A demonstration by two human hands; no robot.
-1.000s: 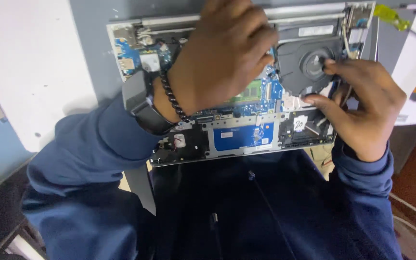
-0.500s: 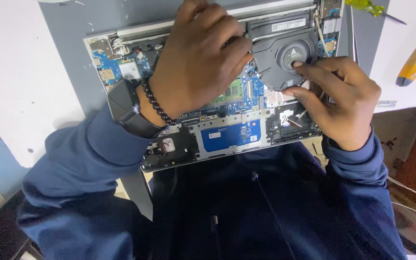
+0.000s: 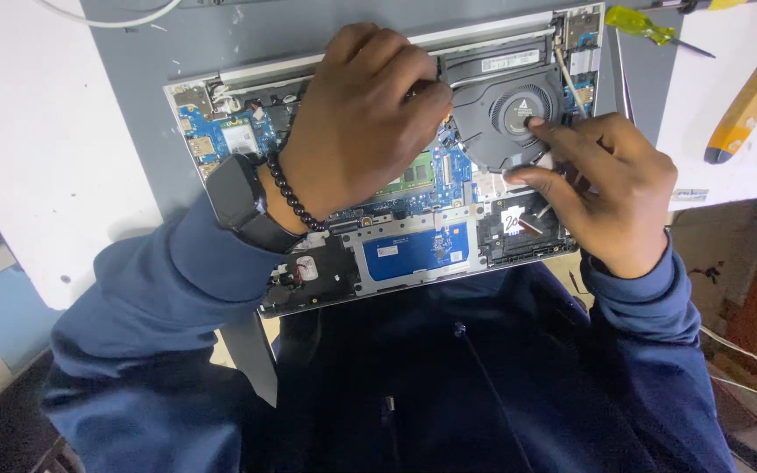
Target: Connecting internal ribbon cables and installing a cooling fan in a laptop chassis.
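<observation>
An opened laptop (image 3: 413,250) lies bottom-up on a grey mat, its blue circuit board and black round cooling fan (image 3: 505,114) exposed. My left hand (image 3: 361,123) rests palm-down over the middle of the board, fingers curled near the fan's left edge; whether it holds anything is hidden. A black watch and a bead bracelet sit on that wrist. My right hand (image 3: 611,188) is at the fan's right side, with the index fingertip touching the fan hub and the thumb on the fan's lower edge.
A yellow-handled screwdriver (image 3: 650,26) lies at the top right beside a yellow-and-black tool (image 3: 751,96) on white paper. A white board (image 3: 37,149) lies to the left. My dark blue jacket fills the lower view.
The view shifted so the laptop sits lower and more central. My right hand's fingers moved up from the fan's lower right edge onto its hub. My left hand stays over the board.
</observation>
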